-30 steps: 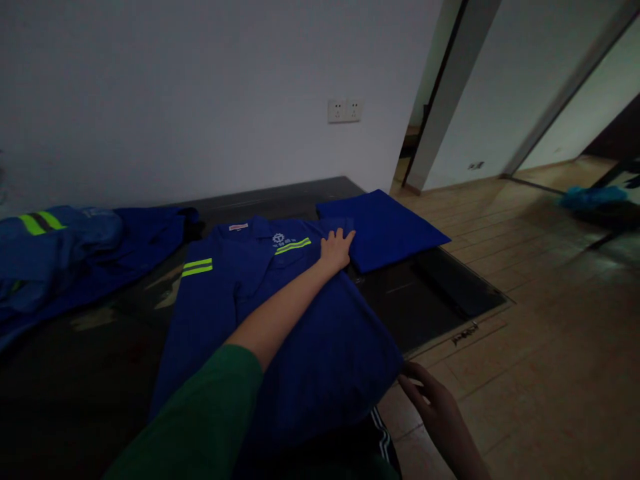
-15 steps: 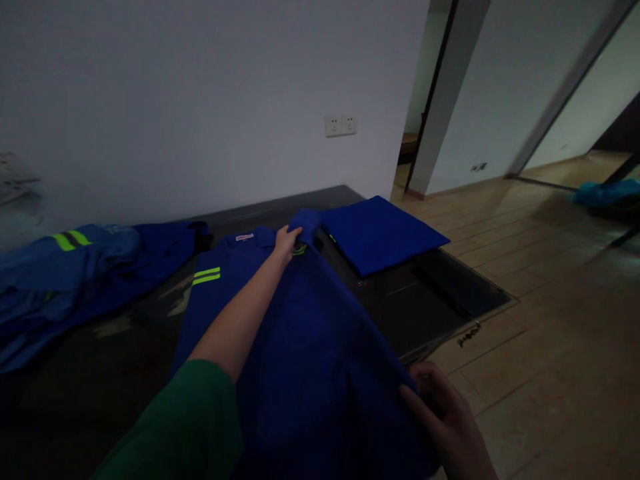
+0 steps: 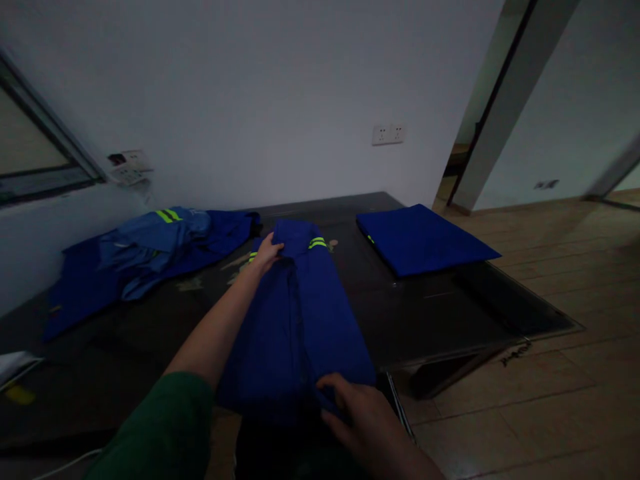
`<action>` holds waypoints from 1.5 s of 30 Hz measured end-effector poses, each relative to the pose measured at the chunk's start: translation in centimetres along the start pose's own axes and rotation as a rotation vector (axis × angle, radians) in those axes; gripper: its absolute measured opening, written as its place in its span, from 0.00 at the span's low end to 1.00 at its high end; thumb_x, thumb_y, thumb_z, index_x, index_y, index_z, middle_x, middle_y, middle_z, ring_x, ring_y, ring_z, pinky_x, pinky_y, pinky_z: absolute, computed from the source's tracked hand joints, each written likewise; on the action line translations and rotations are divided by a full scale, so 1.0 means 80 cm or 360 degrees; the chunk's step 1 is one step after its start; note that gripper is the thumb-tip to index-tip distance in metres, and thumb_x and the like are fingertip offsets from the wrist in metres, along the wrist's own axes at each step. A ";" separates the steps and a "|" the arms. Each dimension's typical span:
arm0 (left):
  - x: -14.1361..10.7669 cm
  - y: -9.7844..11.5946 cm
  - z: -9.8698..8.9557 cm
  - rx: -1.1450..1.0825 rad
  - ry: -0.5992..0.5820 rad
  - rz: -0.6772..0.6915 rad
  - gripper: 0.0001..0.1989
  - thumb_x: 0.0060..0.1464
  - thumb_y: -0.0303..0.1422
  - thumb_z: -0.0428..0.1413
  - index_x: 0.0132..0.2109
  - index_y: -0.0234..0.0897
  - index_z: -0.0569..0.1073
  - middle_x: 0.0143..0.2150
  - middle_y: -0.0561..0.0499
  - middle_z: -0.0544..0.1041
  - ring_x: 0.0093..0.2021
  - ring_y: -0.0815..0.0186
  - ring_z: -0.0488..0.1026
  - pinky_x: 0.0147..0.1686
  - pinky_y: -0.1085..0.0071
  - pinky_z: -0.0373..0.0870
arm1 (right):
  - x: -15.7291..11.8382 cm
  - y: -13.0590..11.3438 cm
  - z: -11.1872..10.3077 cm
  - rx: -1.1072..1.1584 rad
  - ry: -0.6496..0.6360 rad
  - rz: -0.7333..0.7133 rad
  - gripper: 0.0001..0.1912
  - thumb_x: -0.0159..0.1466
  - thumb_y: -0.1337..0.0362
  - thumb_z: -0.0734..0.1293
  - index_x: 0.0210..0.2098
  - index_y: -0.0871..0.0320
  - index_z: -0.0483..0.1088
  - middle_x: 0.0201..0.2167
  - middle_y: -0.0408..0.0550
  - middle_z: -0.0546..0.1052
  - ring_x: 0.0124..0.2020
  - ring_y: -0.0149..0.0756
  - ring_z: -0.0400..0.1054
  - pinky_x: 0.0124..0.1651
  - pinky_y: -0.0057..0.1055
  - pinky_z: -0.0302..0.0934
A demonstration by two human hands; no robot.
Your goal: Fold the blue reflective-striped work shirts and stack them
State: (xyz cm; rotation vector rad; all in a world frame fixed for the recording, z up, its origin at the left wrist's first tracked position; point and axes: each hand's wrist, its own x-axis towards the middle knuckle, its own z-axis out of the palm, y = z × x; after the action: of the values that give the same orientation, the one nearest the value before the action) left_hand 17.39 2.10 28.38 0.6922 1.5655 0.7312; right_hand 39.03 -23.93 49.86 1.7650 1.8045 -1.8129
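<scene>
A dark blue garment with yellow-green stripes lies lengthwise on the dark table, its sides folded over toward the middle. At its far end, near the collar, my left hand has its fingers closed on the cloth. My right hand pinches the garment's near edge, close to the table's front. To the right lies a flat, folded blue garment, apart from both hands.
Crumpled blue clothing with a striped band is heaped at the back left, against the wall. A white item sits at the left edge. A wall socket is behind; tiled floor lies right.
The garment's right side now lies folded inward over its middle. My right hand has moved left with the near edge, and the view has turned left.
</scene>
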 end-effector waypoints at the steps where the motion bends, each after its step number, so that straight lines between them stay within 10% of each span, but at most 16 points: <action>1: -0.001 -0.002 -0.002 0.0028 -0.0012 -0.0010 0.28 0.45 0.19 0.58 0.54 0.38 0.70 0.44 0.45 0.79 0.37 0.62 0.78 0.37 0.63 0.77 | 0.003 -0.001 0.004 -0.0041 -0.0001 0.0006 0.23 0.58 0.71 0.66 0.52 0.51 0.69 0.31 0.43 0.77 0.32 0.34 0.71 0.34 0.25 0.59; 7: -0.004 0.018 -0.003 0.0137 0.0015 0.0305 0.41 0.44 0.18 0.58 0.65 0.44 0.60 0.61 0.46 0.69 0.56 0.58 0.71 0.56 0.60 0.68 | -0.006 -0.012 -0.012 0.0003 0.0226 -0.0192 0.24 0.61 0.71 0.62 0.56 0.51 0.68 0.30 0.42 0.78 0.28 0.31 0.71 0.35 0.25 0.64; 11: -0.011 0.027 -0.014 0.0472 0.0094 0.0735 0.34 0.42 0.16 0.59 0.57 0.42 0.71 0.61 0.49 0.69 0.63 0.59 0.62 0.65 0.62 0.54 | -0.011 -0.018 -0.016 0.0148 0.0324 -0.0338 0.20 0.64 0.67 0.60 0.54 0.52 0.70 0.36 0.46 0.80 0.33 0.33 0.74 0.38 0.28 0.67; 15: -0.025 0.002 -0.035 0.0857 0.0121 0.0433 0.12 0.46 0.22 0.61 0.39 0.37 0.77 0.49 0.42 0.77 0.59 0.51 0.67 0.63 0.52 0.54 | 0.004 -0.014 0.014 0.0114 0.0086 -0.0316 0.20 0.63 0.69 0.61 0.53 0.53 0.71 0.45 0.47 0.79 0.43 0.39 0.75 0.47 0.35 0.67; 20: -0.078 -0.025 -0.056 0.1202 0.0146 0.0383 0.24 0.47 0.34 0.65 0.52 0.38 0.72 0.62 0.37 0.66 0.69 0.42 0.47 0.62 0.40 0.44 | 0.016 0.001 0.052 0.0101 0.0047 -0.0259 0.24 0.62 0.71 0.62 0.57 0.54 0.67 0.50 0.50 0.77 0.47 0.40 0.73 0.49 0.37 0.67; 27: -0.224 -0.012 -0.053 0.1630 -0.0714 0.0883 0.25 0.60 0.34 0.52 0.64 0.47 0.62 0.70 0.45 0.53 0.71 0.53 0.43 0.65 0.45 0.38 | 0.011 0.017 0.070 0.0200 0.0233 -0.0434 0.20 0.64 0.69 0.60 0.55 0.57 0.69 0.40 0.50 0.79 0.40 0.36 0.74 0.44 0.31 0.68; 31: -0.255 -0.018 -0.048 0.1492 -0.1059 0.1031 0.24 0.61 0.26 0.47 0.63 0.46 0.64 0.69 0.47 0.55 0.70 0.59 0.49 0.66 0.52 0.45 | 0.011 0.015 0.081 -0.0031 0.0161 -0.0449 0.21 0.64 0.71 0.59 0.55 0.56 0.70 0.42 0.52 0.78 0.42 0.38 0.73 0.45 0.32 0.66; 36: -0.248 -0.026 -0.046 0.1344 -0.1036 0.1022 0.16 0.59 0.25 0.46 0.50 0.40 0.74 0.59 0.44 0.69 0.64 0.61 0.60 0.63 0.57 0.56 | -0.002 0.017 0.063 0.0214 -0.0193 -0.0436 0.25 0.64 0.66 0.64 0.60 0.51 0.64 0.43 0.48 0.77 0.40 0.34 0.72 0.45 0.30 0.66; 40: -0.284 0.002 -0.048 0.1203 -0.0789 0.0923 0.12 0.57 0.29 0.50 0.43 0.43 0.76 0.52 0.46 0.74 0.55 0.59 0.69 0.57 0.61 0.63 | -0.023 0.060 0.032 0.0596 0.0154 -0.0121 0.14 0.66 0.57 0.61 0.41 0.57 0.76 0.32 0.47 0.78 0.34 0.34 0.72 0.39 0.28 0.65; 45: -0.379 0.025 -0.059 0.1197 -0.0779 0.0004 0.11 0.56 0.40 0.53 0.32 0.43 0.77 0.23 0.53 0.76 0.25 0.66 0.73 0.29 0.73 0.66 | -0.033 0.130 0.023 0.0536 0.0593 0.0327 0.19 0.59 0.47 0.66 0.34 0.58 0.75 0.34 0.51 0.79 0.36 0.42 0.73 0.39 0.35 0.67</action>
State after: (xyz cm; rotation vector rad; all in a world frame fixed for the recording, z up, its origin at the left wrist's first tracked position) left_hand 16.09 -20.60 49.13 1.3068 1.3526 -0.0728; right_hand 45.84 -30.30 44.24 2.4498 1.3956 -1.8893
